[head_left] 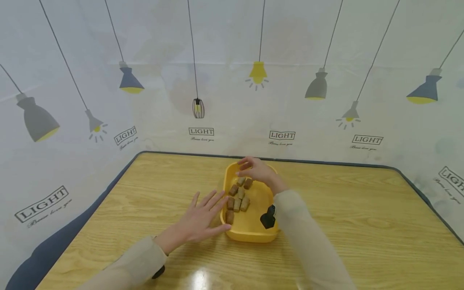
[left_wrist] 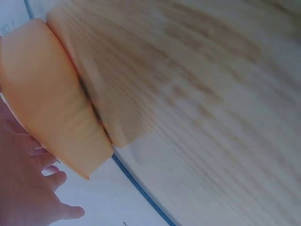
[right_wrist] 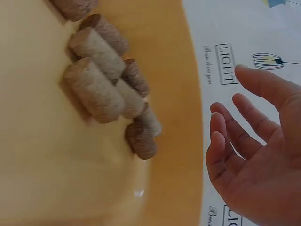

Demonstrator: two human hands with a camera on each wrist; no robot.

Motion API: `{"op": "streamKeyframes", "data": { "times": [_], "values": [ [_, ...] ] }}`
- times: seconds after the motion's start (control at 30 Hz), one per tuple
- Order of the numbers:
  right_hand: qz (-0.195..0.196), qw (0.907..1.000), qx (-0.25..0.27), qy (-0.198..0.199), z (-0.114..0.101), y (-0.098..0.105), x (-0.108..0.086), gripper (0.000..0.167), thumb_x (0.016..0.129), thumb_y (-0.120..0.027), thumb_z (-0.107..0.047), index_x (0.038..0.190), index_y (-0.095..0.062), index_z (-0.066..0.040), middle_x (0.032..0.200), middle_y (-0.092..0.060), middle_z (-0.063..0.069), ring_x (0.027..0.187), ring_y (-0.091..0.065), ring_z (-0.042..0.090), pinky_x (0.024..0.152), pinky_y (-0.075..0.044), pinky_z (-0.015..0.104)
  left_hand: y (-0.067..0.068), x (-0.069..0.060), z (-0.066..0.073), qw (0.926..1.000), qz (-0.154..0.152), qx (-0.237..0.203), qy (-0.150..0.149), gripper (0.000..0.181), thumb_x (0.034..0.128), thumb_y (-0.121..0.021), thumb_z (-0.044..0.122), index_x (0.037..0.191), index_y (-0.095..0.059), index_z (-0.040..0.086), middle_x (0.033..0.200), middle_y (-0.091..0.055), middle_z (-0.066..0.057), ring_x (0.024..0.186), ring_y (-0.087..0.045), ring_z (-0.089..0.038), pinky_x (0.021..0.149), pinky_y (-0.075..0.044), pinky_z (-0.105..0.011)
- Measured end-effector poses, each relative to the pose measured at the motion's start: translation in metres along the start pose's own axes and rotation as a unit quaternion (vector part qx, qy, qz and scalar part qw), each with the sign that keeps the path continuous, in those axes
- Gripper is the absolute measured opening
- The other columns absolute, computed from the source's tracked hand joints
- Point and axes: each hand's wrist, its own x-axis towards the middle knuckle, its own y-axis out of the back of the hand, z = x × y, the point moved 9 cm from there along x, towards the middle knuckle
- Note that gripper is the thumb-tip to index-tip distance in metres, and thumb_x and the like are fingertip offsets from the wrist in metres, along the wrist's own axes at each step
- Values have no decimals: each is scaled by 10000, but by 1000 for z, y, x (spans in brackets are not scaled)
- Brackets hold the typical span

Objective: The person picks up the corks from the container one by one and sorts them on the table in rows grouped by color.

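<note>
From the right wrist camera I see the right hand (right_wrist: 258, 160) at the right of the frame, palm showing, its fingers loosely bent and pointing left and upward, near the edge of a yellow tray (right_wrist: 61, 169) that fills the left and centre. Seven cork-like cylinders (right_wrist: 94, 94), some pale, some brown, lie bunched from the upper left down toward the centre; I catch an eighth piece (right_wrist: 75, 6) cut off at the top edge. Behind the fingers I make out a white backdrop (right_wrist: 211, 23) with a sideways "LIGHT" label (right_wrist: 226, 65) and a caged-lamp drawing (right_wrist: 265, 61) at upper right.
</note>
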Motion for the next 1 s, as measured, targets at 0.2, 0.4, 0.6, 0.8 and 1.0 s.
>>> {"op": "streamKeyframes", "data": {
  "times": [0.2, 0.4, 0.6, 0.8, 1.0],
  "values": [
    [-11, 9996, -284, -36, 16, -8, 2, 378, 821, -618, -146, 1162, -529, -9, 1081, -555, 144, 961, -526, 260, 731, -452, 360, -1, 2, 0, 10000, 81, 25, -11, 784, 841, -246, 659, 1416, -212, 128, 1453, -147, -42, 1314, -56, -215, 976, -17, -563],
    [-300, 9990, -318, 4, 27, -16, -1, 353, 819, -597, -87, 1152, -533, 10, 1048, -572, 143, 852, -545, 220, 677, -459, 387, -1, 2, 0, 9999, 82, 58, -15, 785, 839, -239, 663, 1420, -201, 136, 1456, -127, -22, 1314, -63, -218, 979, -23, -559],
    [-538, 9982, -73, -264, 44, -24, 0, 352, 795, -614, -75, 1135, -542, -17, 1057, -566, 126, 772, -528, 190, 642, -457, 364, -1, 1, -1, 9999, 136, 52, -14, 787, 836, -256, 664, 1418, -208, 137, 1455, -135, -23, 1313, -74, -225, 979, -2, -553],
    [-668, 9972, -104, -317, 48, -29, 0, 349, 783, -606, -43, 1126, -548, -25, 1058, -547, 116, 795, -500, 189, 595, -444, 327, 1, 1, 0, 9998, 193, 89, -38, 783, 835, -263, 664, 1416, -221, 140, 1453, -135, -12, 1304, -127, -260, 969, -45, -577],
    [-784, 9962, -324, -198, 46, -33, -2, 332, 770, -591, 4, 1099, -555, -20, 1018, -537, 131, 722, -477, 186, 533, -418, 308, 1, 0, -1, 9998, 182, 44, -35, 785, 834, -274, 662, 1410, -239, 129, 1451, -147, -20, 1306, -111, -250, 970, -24, -573]
  ]
}}
